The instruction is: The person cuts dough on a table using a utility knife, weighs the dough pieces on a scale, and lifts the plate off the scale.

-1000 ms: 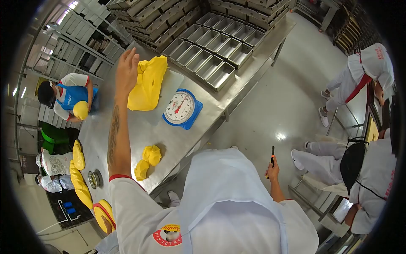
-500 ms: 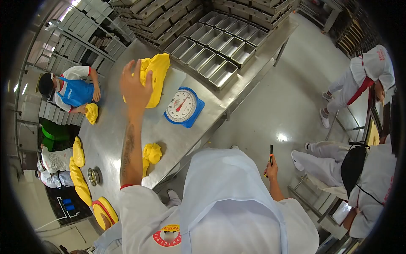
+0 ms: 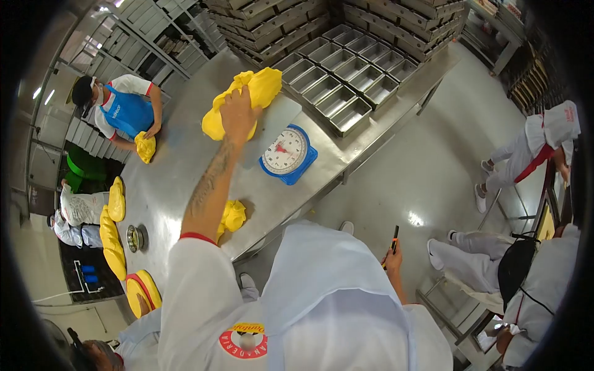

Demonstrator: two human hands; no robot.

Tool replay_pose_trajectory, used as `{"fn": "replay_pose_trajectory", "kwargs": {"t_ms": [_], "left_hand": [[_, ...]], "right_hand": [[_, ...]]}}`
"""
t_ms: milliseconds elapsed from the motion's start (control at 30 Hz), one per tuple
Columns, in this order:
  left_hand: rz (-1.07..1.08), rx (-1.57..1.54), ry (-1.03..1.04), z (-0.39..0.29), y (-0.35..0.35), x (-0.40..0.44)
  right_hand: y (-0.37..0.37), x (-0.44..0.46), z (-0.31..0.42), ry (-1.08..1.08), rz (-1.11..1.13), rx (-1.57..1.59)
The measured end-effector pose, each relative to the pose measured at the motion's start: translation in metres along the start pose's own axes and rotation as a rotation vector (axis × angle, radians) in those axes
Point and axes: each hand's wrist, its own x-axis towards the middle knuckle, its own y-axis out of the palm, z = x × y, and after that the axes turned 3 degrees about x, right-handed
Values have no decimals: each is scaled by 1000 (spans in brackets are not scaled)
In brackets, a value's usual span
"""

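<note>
My left hand (image 3: 240, 116) grips a large lump of yellow dough (image 3: 263, 85), its fingers pressed into it. The dough is at the metal plate (image 3: 286, 110) of a blue dial scale (image 3: 289, 154); whether it still rests there I cannot tell. A smaller lump of yellow dough (image 3: 234, 216) lies near the table edge, partly behind my left forearm. Out over the floor, my right hand (image 3: 393, 258) is closed round an orange-and-black utility knife (image 3: 395, 240).
Empty loaf pans (image 3: 340, 102) stand on the steel table (image 3: 185, 123) beside tall pan stacks. A co-worker in a blue apron (image 3: 120, 111) handles dough (image 3: 145, 147) across the table. A metal bowl (image 3: 135, 238) and dough logs (image 3: 112, 244) lie left. Other people stand right.
My left hand has closed from spread fingers onto the dough. The dough has shifted and changed shape, and the scale's needle has moved. My right hand still holds the utility knife.
</note>
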Motion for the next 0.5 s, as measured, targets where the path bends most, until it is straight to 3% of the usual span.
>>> {"fn": "replay_pose_trajectory", "kwargs": {"t_ms": [67, 133, 200, 400, 500], "left_hand": [[-17, -165, 8, 30, -18, 22], [-35, -654, -253, 63, -33, 41], [-183, -1151, -450, 129, -3, 70], [-535, -1888, -754, 292, -30, 37], [-680, -2139, -558, 346, -77, -21]], "right_hand": [[-4, -25, 57, 242, -24, 273], [-3, -39, 98, 387, -66, 430], [5, -33, 76, 322, -42, 339], [19, 22, 60, 128, 36, 45], [20, 46, 73, 93, 53, -30]]}}
